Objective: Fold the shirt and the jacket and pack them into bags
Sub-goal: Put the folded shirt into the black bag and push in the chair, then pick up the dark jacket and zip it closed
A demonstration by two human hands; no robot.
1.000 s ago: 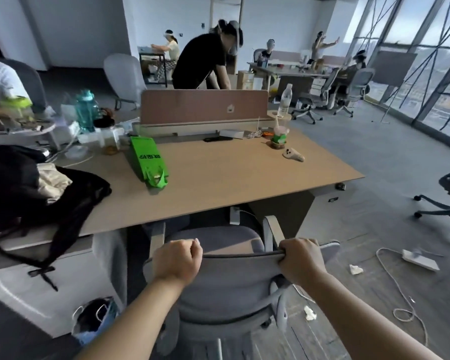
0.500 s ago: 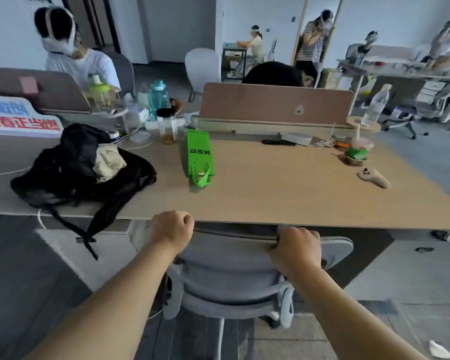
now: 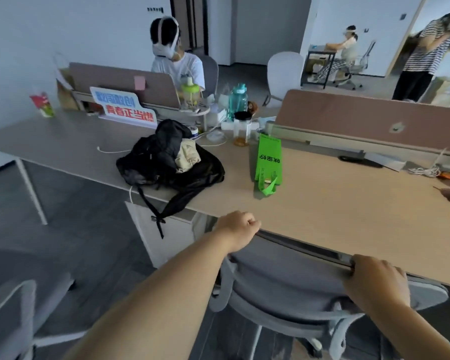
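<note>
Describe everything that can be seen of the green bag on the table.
The green bag lies flat on the wooden table, folded narrow. It looks like thin non-woven fabric, with dark printed characters across its middle. Its loop handles lie at the near end, toward the person; its far end is close to the brown divider. Nothing rests on it.

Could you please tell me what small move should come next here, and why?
Probably let go of the chair and reach the left hand to the jacket. That hand and the right hand grip the chair's back, which meets the desk edge; the jacket and shirt lie crumpled together nearer the left, and the bag lies flat.
</note>
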